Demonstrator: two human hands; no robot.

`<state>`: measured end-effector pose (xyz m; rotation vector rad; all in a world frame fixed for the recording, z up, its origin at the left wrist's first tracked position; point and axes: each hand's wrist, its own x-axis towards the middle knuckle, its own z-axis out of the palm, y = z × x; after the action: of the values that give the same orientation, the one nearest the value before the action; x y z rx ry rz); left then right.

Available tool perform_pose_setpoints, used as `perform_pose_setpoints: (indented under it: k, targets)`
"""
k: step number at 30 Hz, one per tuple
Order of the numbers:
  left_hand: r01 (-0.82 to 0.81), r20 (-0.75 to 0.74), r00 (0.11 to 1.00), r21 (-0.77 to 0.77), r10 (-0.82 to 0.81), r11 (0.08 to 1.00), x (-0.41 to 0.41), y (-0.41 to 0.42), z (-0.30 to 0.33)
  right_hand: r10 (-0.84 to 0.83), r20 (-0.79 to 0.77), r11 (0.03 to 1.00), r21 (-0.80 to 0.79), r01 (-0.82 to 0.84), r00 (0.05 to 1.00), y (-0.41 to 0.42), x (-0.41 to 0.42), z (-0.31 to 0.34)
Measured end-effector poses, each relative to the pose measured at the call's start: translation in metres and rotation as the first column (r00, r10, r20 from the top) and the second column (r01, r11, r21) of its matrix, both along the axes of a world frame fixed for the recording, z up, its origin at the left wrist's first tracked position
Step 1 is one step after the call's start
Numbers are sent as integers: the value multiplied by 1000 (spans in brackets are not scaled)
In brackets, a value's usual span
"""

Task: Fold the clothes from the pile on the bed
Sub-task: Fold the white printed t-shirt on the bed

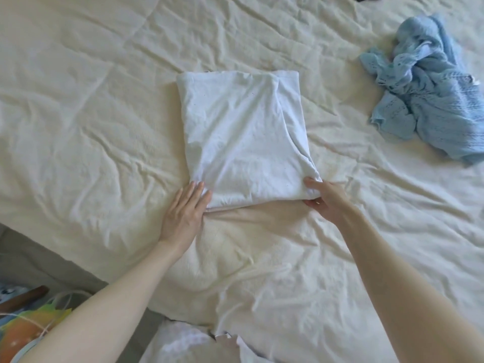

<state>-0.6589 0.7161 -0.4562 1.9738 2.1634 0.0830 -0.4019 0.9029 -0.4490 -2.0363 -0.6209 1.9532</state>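
While the soft, light, folded white cotton shirt (246, 137) lies mid-bed on the cream sheet (91, 113), its near-right corner is pinched by the right hand (324, 200), its near-left corner is pressed by the flat left hand (183, 213), best held at corners.

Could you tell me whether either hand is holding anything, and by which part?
The right hand pinches the white garment by its near right corner; the left hand only rests flat at its near left corner.
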Motion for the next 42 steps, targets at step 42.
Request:
perform_pose_setpoints:
  k: [42]
  targets:
    - [-20, 49, 998, -166, 28, 986, 3, 75, 3, 406, 896, 17, 191, -981, 182, -38, -83, 1]
